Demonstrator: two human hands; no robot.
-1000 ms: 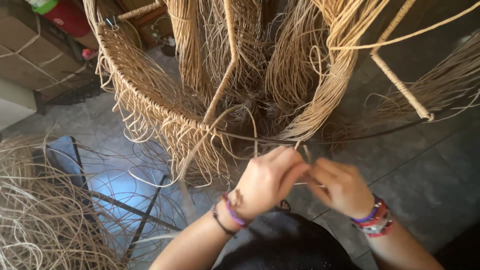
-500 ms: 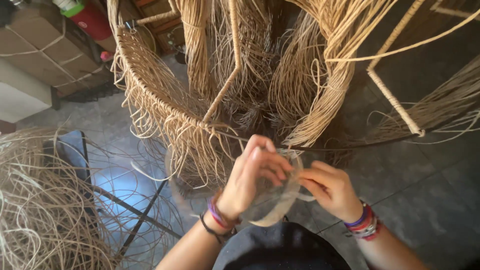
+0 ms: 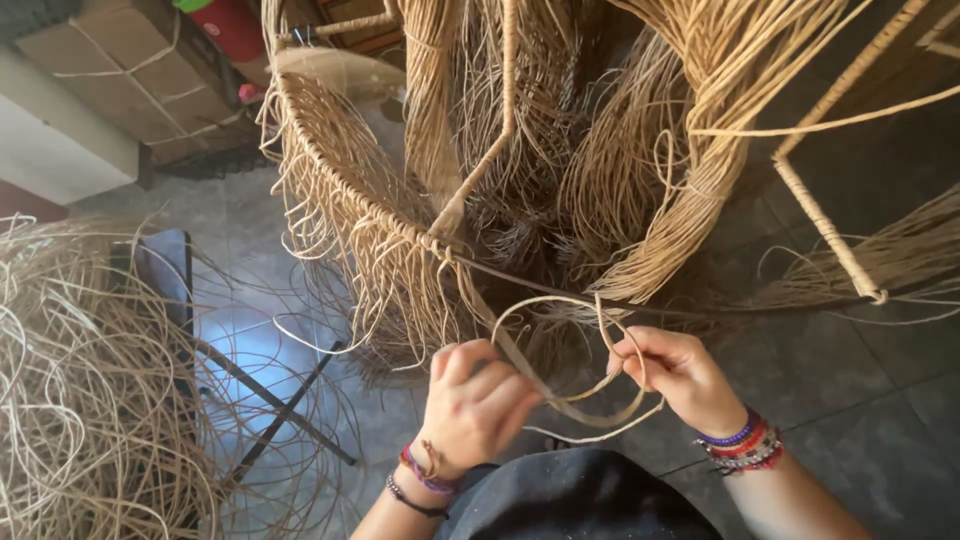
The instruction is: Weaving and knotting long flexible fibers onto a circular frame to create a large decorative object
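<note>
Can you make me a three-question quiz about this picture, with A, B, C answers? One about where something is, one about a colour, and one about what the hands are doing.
1. Where is the big loose pile of cane?
A. At the left, on the floor
B. On a shelf
C. In the person's lap

2. What colour is the strand between the hands?
A. Blue
B. Tan
C. Black

3. What is the right hand doing?
A. Lying flat
B. Pinching the looped strand
C. Holding scissors

Answers:
1 A, it spreads over the floor at the left edge.
2 B, it is tan like the woven frame.
3 B, its fingers pinch the loop, while the left hand grips the other end.
</note>
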